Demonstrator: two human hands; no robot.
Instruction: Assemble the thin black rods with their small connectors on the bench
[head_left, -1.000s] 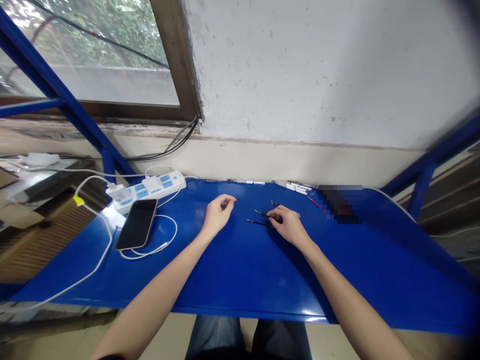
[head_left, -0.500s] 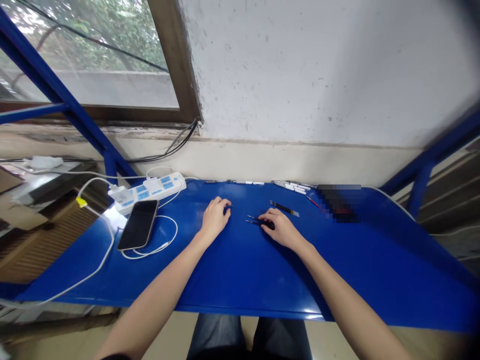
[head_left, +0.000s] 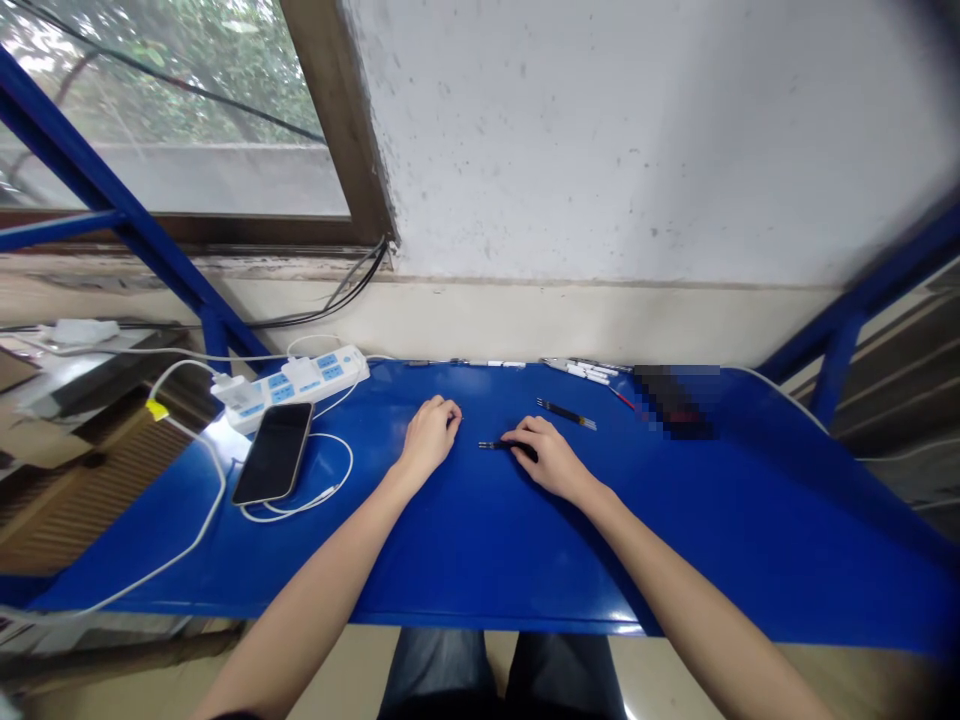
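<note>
My right hand (head_left: 546, 458) rests on the blue table (head_left: 480, 540), fingers curled and pinched on a thin black tool (head_left: 495, 445) that lies flat and points left. My left hand (head_left: 430, 432) lies on the table a little to the left, fingers curled under; a hair-thin tip shows at its fingertips but I cannot make out what it holds. A second thin black tool (head_left: 566, 413) lies apart, behind my right hand.
A black phone (head_left: 274, 465) with a white cable (head_left: 322, 490) lies at the left, beside a white power strip (head_left: 292, 380). Small white and metal parts (head_left: 589, 372) line the table's back edge by the wall. Blue frame struts stand at both sides.
My left hand has come down from a raised, loosely open pose to rest curled on the table. My right hand has slid left with the black tool, now lying flat.
</note>
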